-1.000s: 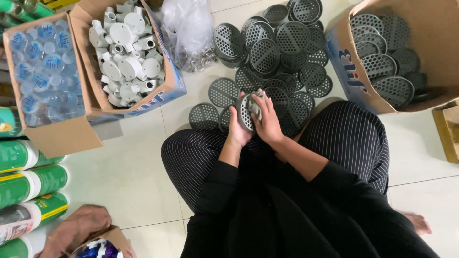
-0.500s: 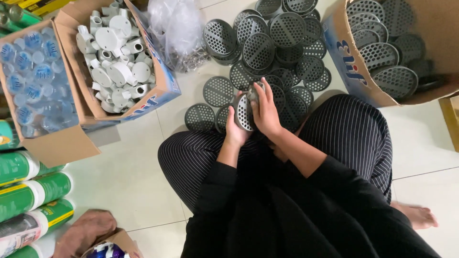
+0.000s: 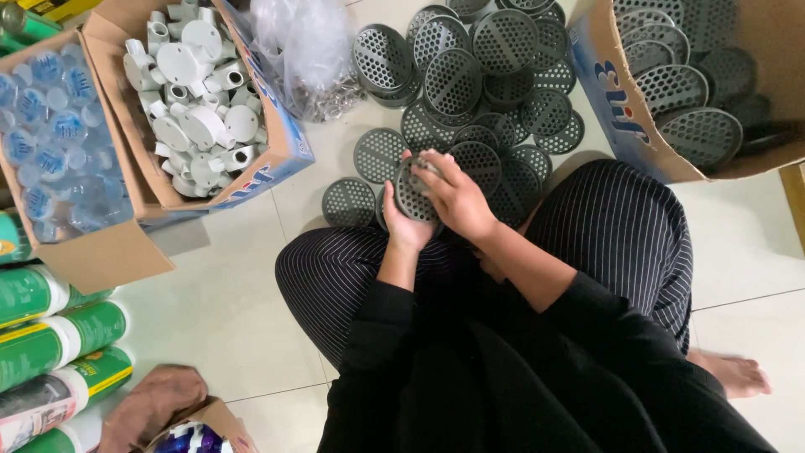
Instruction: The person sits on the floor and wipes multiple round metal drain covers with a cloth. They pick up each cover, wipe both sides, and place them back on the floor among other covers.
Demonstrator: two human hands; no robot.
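Grey perforated plastic disc point(image 3: 412, 191), likely light and stiff, clasped by its rim in left hand point(image 3: 406, 225) and right hand point(image 3: 457, 200), above loose discs point(image 3: 470, 75) on floor point(image 3: 226, 302).

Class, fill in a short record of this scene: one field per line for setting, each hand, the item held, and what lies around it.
Setting: person seated cross-legged on a tiled floor
Left hand: cradles a grey perforated disc from below
Right hand: grips the same disc from above
Ahead: pile of grey discs
Right: carton of discs
Left: carton of white fittings, green cans
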